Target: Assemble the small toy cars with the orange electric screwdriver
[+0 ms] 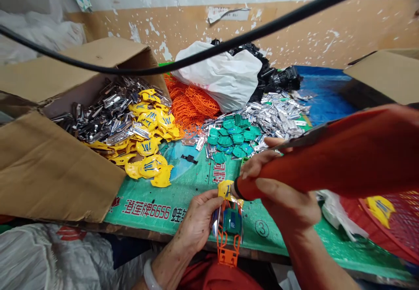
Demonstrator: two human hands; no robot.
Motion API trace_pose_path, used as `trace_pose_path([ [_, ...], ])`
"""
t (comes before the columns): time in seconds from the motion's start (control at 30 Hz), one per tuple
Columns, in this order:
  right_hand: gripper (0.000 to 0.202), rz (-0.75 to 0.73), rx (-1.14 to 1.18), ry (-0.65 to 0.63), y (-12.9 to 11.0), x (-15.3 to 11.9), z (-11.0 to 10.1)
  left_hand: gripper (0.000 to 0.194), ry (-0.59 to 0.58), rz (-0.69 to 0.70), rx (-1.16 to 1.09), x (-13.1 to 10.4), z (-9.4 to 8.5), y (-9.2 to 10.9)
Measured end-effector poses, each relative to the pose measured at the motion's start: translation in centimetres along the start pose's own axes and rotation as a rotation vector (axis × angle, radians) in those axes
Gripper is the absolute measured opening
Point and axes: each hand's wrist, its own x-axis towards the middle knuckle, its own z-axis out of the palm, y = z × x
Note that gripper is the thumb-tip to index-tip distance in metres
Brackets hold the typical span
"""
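My left hand (195,220) pinches a small plastic toy car assembly (232,221) at the table's front edge. It has an orange frame (228,255), a green middle piece, shiny silver sides and a yellow cover (224,189) at its far end. My right hand (290,209) is wrapped around a red power screwdriver (321,155), which slants in from the right. The screwdriver's nose meets the yellow cover; its bit is hidden. Just beyond lie loose green pieces (234,135) and yellow covers (152,165).
A cardboard box (59,163) spills dark and silver parts on the left. Orange frames (191,107), a white bag (222,74), black parts (278,78) and silver strips (276,113) are heaped behind. A red basket (402,220) stands right. A black cable (203,59) crosses the view.
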Motion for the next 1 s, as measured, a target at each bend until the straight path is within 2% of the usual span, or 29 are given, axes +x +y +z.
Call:
trace_pose_path([
  [0.1, 0.051, -0.010, 0.058, 0.194, -0.8, 1.5, -0.9, 0.026, 0.052, -0.011, -0.035, 0.0, -0.4, 0.3],
  [0.17, 0.041, -0.034, 0.007, 0.307, -0.7, 2.8, -1.7, 0.025, 0.077, -0.010, -0.056, 0.0, -0.6, 0.5],
  [0.23, 0.025, -0.034, -0.124, 0.364, -0.2, 3.9, -2.7, 0.025, 0.054, -0.004, -0.066, 0.0, -0.8, 0.6],
  [0.3, 0.026, -0.009, -0.299, 0.393, 0.3, 4.8, -3.5, 0.025, 0.008, 0.004, -0.068, -0.1, -0.8, 0.9],
  [0.37, 0.035, 0.010, -0.456, 0.426, 0.6, 5.1, -3.9, 0.025, -0.023, 0.019, -0.068, -0.2, -0.7, 1.1],
  [0.43, 0.053, -0.037, -0.588, 0.474, 0.6, 4.6, -3.9, 0.025, -0.041, 0.030, -0.063, -0.2, -0.8, 1.3],
  [0.5, 0.074, -0.171, -0.716, 0.529, 0.4, 3.5, -3.4, 0.025, -0.044, 0.047, -0.065, -0.3, -0.9, 1.3],
  [0.57, 0.082, -0.326, -0.808, 0.522, 0.3, 2.0, -2.6, 0.024, -0.043, 0.066, -0.067, -0.3, -1.0, 1.3],
  [0.6, 0.076, -0.372, -0.809, 0.461, 0.4, 1.2, -2.3, 0.023, -0.046, 0.074, -0.064, -0.4, -1.1, 1.3],
  [0.63, 0.064, -0.357, -0.774, 0.337, 0.4, 0.6, -1.9, 0.022, -0.057, 0.080, -0.055, -0.5, -1.1, 1.3],
  [0.67, 0.051, -0.281, -0.707, 0.171, 0.6, 0.2, -1.5, 0.021, -0.076, 0.083, -0.043, -0.5, -1.2, 1.4],
  [0.7, 0.042, -0.151, -0.613, -0.021, 0.7, 0.1, -1.3, 0.020, -0.098, 0.085, -0.031, -0.6, -1.2, 1.4],
  [0.77, 0.039, 0.174, -0.380, -0.371, 1.1, 0.3, -1.0, 0.018, -0.142, 0.090, -0.008, -0.6, -1.2, 1.7],
  [0.83, 0.044, 0.445, -0.162, -0.594, 1.4, 0.8, -1.2, 0.017, -0.165, 0.088, 0.001, -0.7, -1.0, 1.9],
  [0.87, 0.046, 0.537, -0.084, -0.652, 1.6, 0.9, -1.4, 0.018, -0.163, 0.092, -0.001, -0.9, -0.8, 2.0],
  [0.93, 0.047, 0.680, -0.016, -0.682, 2.0, 0.7, -1.9, 0.027, -0.150, 0.119, -0.035, -1.4, -0.6, 2.0],
  [1.0, 0.052, 0.809, -0.042, -0.590, 3.1, 0.4, -2.1, 0.036, -0.171, 0.147, -0.058, -2.1, -0.7, 1.8],
])
